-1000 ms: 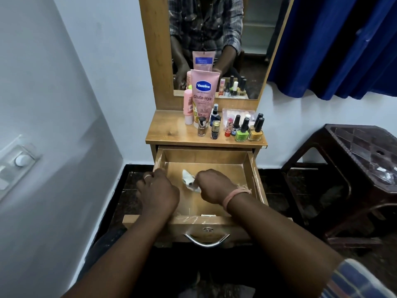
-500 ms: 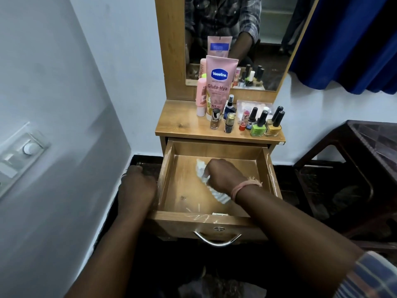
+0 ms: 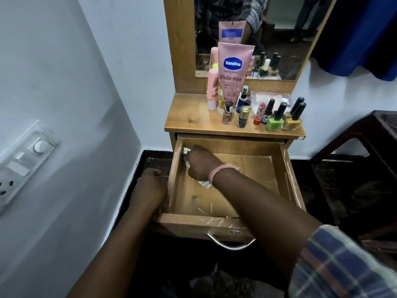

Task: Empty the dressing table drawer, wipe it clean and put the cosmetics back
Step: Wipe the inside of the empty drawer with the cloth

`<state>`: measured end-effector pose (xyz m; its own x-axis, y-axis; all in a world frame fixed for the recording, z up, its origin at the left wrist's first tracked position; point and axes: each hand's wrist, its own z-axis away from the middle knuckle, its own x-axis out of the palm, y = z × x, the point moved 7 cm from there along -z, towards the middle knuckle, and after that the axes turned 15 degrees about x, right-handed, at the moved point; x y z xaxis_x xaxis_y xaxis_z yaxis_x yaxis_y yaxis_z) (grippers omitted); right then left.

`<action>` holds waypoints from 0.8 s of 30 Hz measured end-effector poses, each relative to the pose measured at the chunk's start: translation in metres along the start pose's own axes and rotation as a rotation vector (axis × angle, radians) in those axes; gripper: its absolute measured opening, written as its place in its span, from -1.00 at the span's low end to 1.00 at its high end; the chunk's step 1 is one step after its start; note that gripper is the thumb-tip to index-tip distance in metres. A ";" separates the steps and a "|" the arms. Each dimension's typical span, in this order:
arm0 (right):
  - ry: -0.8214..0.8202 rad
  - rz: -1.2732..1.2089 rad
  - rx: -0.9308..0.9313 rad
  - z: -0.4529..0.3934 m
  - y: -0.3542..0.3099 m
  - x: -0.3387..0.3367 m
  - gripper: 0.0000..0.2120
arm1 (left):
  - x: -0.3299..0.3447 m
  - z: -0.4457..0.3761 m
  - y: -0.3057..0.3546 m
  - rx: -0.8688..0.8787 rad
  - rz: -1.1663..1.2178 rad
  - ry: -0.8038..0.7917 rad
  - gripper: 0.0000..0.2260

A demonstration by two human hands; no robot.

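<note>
The drawer (image 3: pixel 285 175) of the dressing table (image 3: pixel 189 119) stands pulled out, its wooden floor bare except for the cloth and some pale scratches and smears along the rims. The right hand (image 3: pixel 202 163) is inside it at the back left corner, fingers curled round a crumpled white cloth (image 3: pixel 204 183) and pressing it down against the drawer floor beside the left wall; bits of the cloth show above the knuckles and below the wrist, which wears a pink band (image 3: pixel 221 171). The left hand (image 3: pixel 150 186) is outside the drawer, against its left wall near the front corner, with the fingers bent over toward the rim; whether they truly grip the wood I cannot tell, as the hand's back hides them.

The cosmetics are all up on the table top, none in the drawer. A tall pink lotion tube (image 3: pixel 234 76) stands upright near the mirror (image 3: pixel 285 39), with a smaller pink bottle (image 3: pixel 212 91) just beside it on the left. In front and to the right stands a row of small bottles: a brown nail polish (image 3: pixel 227 112), a gold-capped one (image 3: pixel 243 116), a dark blue spray bottle (image 3: pixel 243 98), a red lipstick (image 3: pixel 258 114), a green nail polish (image 3: pixel 275 121) and a yellow nail polish (image 3: pixel 293 121). A clear packet (image 3: pixel 266 96) lies behind them

A metal handle (image 3: pixel 231 244) curves below the drawer front. A switch panel (image 3: pixel 23 162) is on the left wall, a blue curtain (image 3: pixel 361 33) hangs at the right, and a dark stool (image 3: pixel 365 168) stands beside the table
</note>
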<state>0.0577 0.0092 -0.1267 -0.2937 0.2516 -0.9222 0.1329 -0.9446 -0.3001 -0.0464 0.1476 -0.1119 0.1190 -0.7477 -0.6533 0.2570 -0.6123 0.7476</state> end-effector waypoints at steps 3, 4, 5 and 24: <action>-0.116 -0.028 -0.039 0.006 0.015 -0.006 -0.65 | 0.003 -0.003 -0.003 0.019 -0.025 -0.011 -0.70; -0.091 -0.051 -0.009 0.006 0.021 -0.007 -0.65 | 0.003 -0.004 -0.003 0.026 -0.032 -0.011 -0.70; -0.037 -0.057 0.023 0.006 0.022 -0.007 -0.64 | 0.004 -0.005 -0.003 0.028 -0.037 -0.016 -0.71; -0.186 -0.252 0.045 0.020 0.009 0.009 -0.77 | 0.011 -0.008 -0.008 0.055 -0.133 -0.030 -0.71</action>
<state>0.0372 -0.0010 -0.1328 -0.4804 0.4400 -0.7587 -0.0069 -0.8669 -0.4984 -0.0396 0.1460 -0.1256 0.0587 -0.6661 -0.7436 0.2152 -0.7189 0.6610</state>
